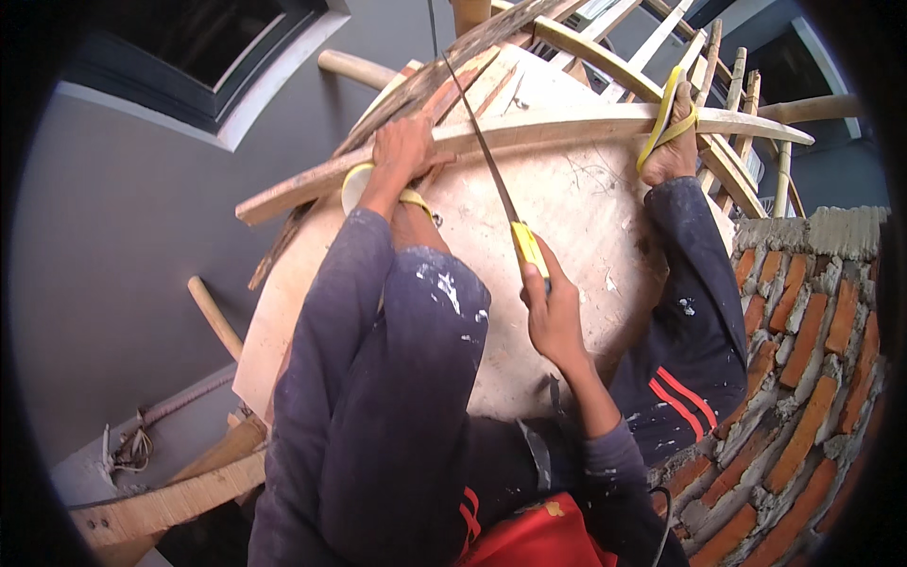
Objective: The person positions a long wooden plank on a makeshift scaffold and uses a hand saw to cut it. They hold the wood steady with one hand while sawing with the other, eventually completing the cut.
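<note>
My right hand [557, 321] is closed round the yellow and black handle of a handsaw [498, 180]. Its long thin blade points away from me and crosses a pale wooden plank [557, 128]; whether the teeth bite into the wood, I cannot tell. Left of the blade, my left hand [404, 156] grips the plank from above. The plank is slightly curved and lies across a light board [576, 246]. My right foot, in a sandal with a yellow strap [658, 137], rests by the plank's right part. The other sandal [359, 184] is under my left wrist.
Rough timber [482, 38] lies beyond the plank, with several poles and slats [737, 85] at the far right. A brick wall [803, 350] rises on my right. To the left are a grey wall [142, 236], a window [208, 66] and a curved beam [179, 506].
</note>
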A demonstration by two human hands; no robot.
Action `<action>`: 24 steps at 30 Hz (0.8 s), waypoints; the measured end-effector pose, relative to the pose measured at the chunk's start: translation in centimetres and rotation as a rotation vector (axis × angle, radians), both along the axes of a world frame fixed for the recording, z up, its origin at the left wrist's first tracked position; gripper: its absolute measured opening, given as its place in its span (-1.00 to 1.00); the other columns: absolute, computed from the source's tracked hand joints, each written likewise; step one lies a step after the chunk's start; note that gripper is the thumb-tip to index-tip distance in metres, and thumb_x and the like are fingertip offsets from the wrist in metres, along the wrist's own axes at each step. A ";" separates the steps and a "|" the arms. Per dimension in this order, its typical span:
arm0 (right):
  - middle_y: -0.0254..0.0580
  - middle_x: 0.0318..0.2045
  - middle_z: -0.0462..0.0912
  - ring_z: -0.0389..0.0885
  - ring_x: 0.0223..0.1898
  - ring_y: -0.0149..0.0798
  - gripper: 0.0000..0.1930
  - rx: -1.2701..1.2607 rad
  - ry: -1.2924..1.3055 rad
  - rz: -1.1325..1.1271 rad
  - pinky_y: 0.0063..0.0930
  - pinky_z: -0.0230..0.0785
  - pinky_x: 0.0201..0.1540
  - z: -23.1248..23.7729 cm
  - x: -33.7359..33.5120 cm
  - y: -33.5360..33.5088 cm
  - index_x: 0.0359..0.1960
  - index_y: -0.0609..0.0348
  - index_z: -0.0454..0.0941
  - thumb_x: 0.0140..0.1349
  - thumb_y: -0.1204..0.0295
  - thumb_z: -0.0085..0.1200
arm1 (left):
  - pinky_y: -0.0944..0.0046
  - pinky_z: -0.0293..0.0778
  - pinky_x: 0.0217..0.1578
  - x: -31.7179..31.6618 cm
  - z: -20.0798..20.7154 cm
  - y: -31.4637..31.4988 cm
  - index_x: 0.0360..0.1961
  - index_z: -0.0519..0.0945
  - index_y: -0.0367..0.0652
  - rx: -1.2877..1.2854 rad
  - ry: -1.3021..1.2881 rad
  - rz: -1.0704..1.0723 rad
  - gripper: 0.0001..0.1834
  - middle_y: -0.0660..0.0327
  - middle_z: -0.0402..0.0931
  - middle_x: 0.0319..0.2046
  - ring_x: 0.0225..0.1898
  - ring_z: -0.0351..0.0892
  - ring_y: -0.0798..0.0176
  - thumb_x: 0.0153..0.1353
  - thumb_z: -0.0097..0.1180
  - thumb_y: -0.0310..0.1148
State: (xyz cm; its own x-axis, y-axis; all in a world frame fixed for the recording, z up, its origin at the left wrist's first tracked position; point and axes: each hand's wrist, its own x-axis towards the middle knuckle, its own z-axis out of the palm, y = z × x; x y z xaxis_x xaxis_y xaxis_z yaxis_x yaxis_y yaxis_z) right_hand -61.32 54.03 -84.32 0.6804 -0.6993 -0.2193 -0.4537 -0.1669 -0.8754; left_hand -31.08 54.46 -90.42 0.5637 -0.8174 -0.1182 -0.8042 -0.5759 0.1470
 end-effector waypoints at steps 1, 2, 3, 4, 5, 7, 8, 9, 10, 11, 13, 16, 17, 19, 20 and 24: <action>0.17 -0.52 0.58 0.61 -0.50 0.01 -0.56 0.033 0.049 -0.011 -0.22 0.39 -0.38 1.2 -1.3 0.7 0.28 0.22 0.29 0.41 0.35 -0.14 | -0.01 0.55 -0.24 -0.5 -0.1 -0.2 -0.17 0.64 -0.17 0.000 0.017 -0.004 -0.28 -0.05 0.65 -0.38 -0.28 0.67 -0.09 -0.19 0.39 0.23; 0.16 -0.51 0.59 0.61 -0.50 0.00 -0.56 0.071 0.081 -0.015 -0.23 0.39 -0.38 2.0 -1.6 1.0 0.29 0.22 0.29 0.41 0.36 -0.14 | -0.01 0.55 -0.24 -0.3 0.3 -0.3 -0.17 0.64 -0.16 0.005 0.018 -0.001 -0.28 -0.05 0.65 -0.37 -0.27 0.67 -0.10 -0.19 0.39 0.23; 0.16 -0.51 0.59 0.61 -0.51 -0.02 -0.56 0.082 0.100 -0.019 -0.24 0.39 -0.39 2.7 -1.8 1.1 0.29 0.22 0.29 0.41 0.36 -0.14 | -0.02 0.55 -0.24 -0.3 0.6 -0.2 -0.16 0.64 -0.15 0.011 0.018 0.003 -0.28 -0.05 0.65 -0.36 -0.26 0.67 -0.10 -0.20 0.39 0.23; 0.15 -0.51 0.59 0.60 -0.51 -0.03 -0.56 0.092 0.108 -0.022 -0.24 0.39 -0.39 3.2 -1.6 1.1 0.29 0.22 0.29 0.41 0.36 -0.14 | -0.02 0.55 -0.24 0.0 0.7 -0.2 -0.17 0.64 -0.17 0.014 0.014 0.004 -0.27 -0.05 0.65 -0.36 -0.26 0.67 -0.10 -0.21 0.39 0.24; 0.15 -0.51 0.59 0.59 -0.51 -0.05 -0.56 0.098 0.119 -0.022 -0.25 0.39 -0.39 3.4 -1.3 0.8 0.29 0.22 0.29 0.41 0.36 -0.14 | -0.02 0.54 -0.24 0.0 0.3 -0.5 -0.17 0.64 -0.19 0.014 0.012 0.008 -0.26 -0.06 0.65 -0.36 -0.26 0.67 -0.10 -0.22 0.40 0.24; 0.19 -0.49 0.59 0.60 -0.48 -0.02 -0.56 0.019 -0.008 -0.012 -0.25 0.39 -0.36 1.0 1.2 0.0 0.28 0.22 0.30 0.41 0.35 -0.14 | -0.02 0.55 -0.24 1.1 -0.9 -0.1 -0.18 0.63 -0.22 -0.025 -0.050 0.003 -0.26 -0.08 0.65 -0.36 -0.25 0.67 -0.11 -0.21 0.40 0.23; 0.22 -0.48 0.59 0.61 -0.46 -0.01 -0.56 -0.030 -0.030 -0.026 -0.24 0.40 -0.35 -0.2 1.9 -0.8 0.28 0.22 0.30 0.41 0.34 -0.14 | -0.02 0.55 -0.24 0.4 -1.2 0.2 -0.18 0.63 -0.21 -0.004 -0.035 0.008 -0.27 -0.09 0.65 -0.36 -0.24 0.66 -0.12 -0.20 0.40 0.22; 0.27 -0.43 0.60 0.63 -0.39 0.05 -0.56 -0.015 0.013 -0.066 -0.22 0.41 -0.30 -1.0 4.1 -2.5 0.28 0.22 0.30 0.41 0.32 -0.14 | -0.02 0.55 -0.25 -1.1 -1.3 -1.1 -0.18 0.63 -0.21 -0.005 -0.006 -0.023 -0.28 -0.10 0.65 -0.36 -0.24 0.66 -0.12 -0.19 0.40 0.21; 0.32 -0.38 0.60 0.66 -0.31 0.11 -0.55 -0.008 0.022 -0.096 -0.20 0.43 -0.25 -1.3 6.9 -4.0 0.27 0.22 0.30 0.41 0.31 -0.14 | -0.02 0.55 -0.25 -1.5 -0.4 -2.2 -0.18 0.63 -0.21 -0.014 -0.010 -0.042 -0.29 -0.10 0.65 -0.36 -0.24 0.66 -0.12 -0.19 0.40 0.20; 0.34 -0.37 0.60 0.65 -0.30 0.16 -0.55 -0.049 0.017 -0.103 -0.17 0.42 -0.24 -1.8 8.1 -3.6 0.27 0.20 0.30 0.41 0.30 -0.13 | -0.02 0.55 -0.26 -1.0 0.1 -1.4 -0.18 0.64 -0.18 -0.051 0.025 -0.045 -0.32 -0.10 0.64 -0.37 -0.24 0.66 -0.13 -0.17 0.41 0.17; 0.32 -0.41 0.59 0.59 -0.36 0.26 -0.55 -0.090 -0.024 -0.091 -0.13 0.41 -0.28 -3.6 8.6 -3.2 0.27 0.16 0.31 0.40 0.28 -0.12 | -0.02 0.55 -0.26 -0.1 0.9 -0.5 -0.19 0.64 -0.20 -0.083 -0.032 -0.040 -0.31 -0.10 0.64 -0.38 -0.25 0.66 -0.13 -0.18 0.41 0.18; 0.15 -0.51 0.58 0.60 -0.50 0.02 -0.54 0.007 -0.015 0.020 -0.23 0.39 -0.36 -0.7 2.2 -0.1 0.30 0.19 0.27 0.41 0.32 -0.14 | -0.03 0.55 -0.24 2.2 0.1 0.3 -0.17 0.65 -0.19 -0.022 -0.032 -0.023 -0.27 -0.09 0.64 -0.38 -0.26 0.67 -0.12 -0.20 0.39 0.23; 0.02 -0.58 0.51 0.54 -0.55 -0.22 -0.54 0.026 -0.026 -0.001 -0.32 0.37 -0.39 -0.3 -1.7 0.8 0.32 0.16 0.26 0.42 0.33 -0.15 | -0.02 0.55 -0.23 1.5 -0.4 -0.5 -0.16 0.64 -0.19 -0.027 0.009 -0.032 -0.26 -0.09 0.65 -0.37 -0.27 0.67 -0.11 -0.20 0.39 0.23; -0.09 -0.56 0.55 0.47 -0.58 -0.31 -0.53 0.080 0.059 -0.011 -0.39 0.36 -0.41 2.7 -4.5 2.6 0.34 0.14 0.26 0.41 0.36 -0.14 | -0.01 0.55 -0.21 0.8 -0.6 0.3 -0.15 0.64 -0.19 -0.030 -0.006 -0.038 -0.23 -0.07 0.65 -0.36 -0.26 0.67 -0.09 -0.21 0.38 0.26; -0.06 -0.55 0.56 0.49 -0.56 -0.28 -0.53 0.087 0.100 -0.001 -0.37 0.36 -0.39 2.6 -4.7 2.9 0.33 0.14 0.26 0.41 0.36 -0.15 | -0.01 0.55 -0.21 0.2 -1.0 0.6 -0.15 0.64 -0.20 -0.011 0.009 -0.025 -0.23 -0.07 0.65 -0.36 -0.26 0.67 -0.10 -0.20 0.38 0.25; 0.27 -0.36 0.60 0.63 -0.31 0.08 -0.56 0.057 -0.009 -0.058 -0.17 0.41 -0.24 -0.3 0.1 0.4 0.28 0.16 0.32 0.41 0.32 -0.15 | -0.04 0.54 -0.20 -0.6 -0.5 -0.6 -0.11 0.62 -0.21 0.015 0.013 -0.012 -0.23 -0.12 0.65 -0.32 -0.25 0.66 -0.15 -0.20 0.40 0.21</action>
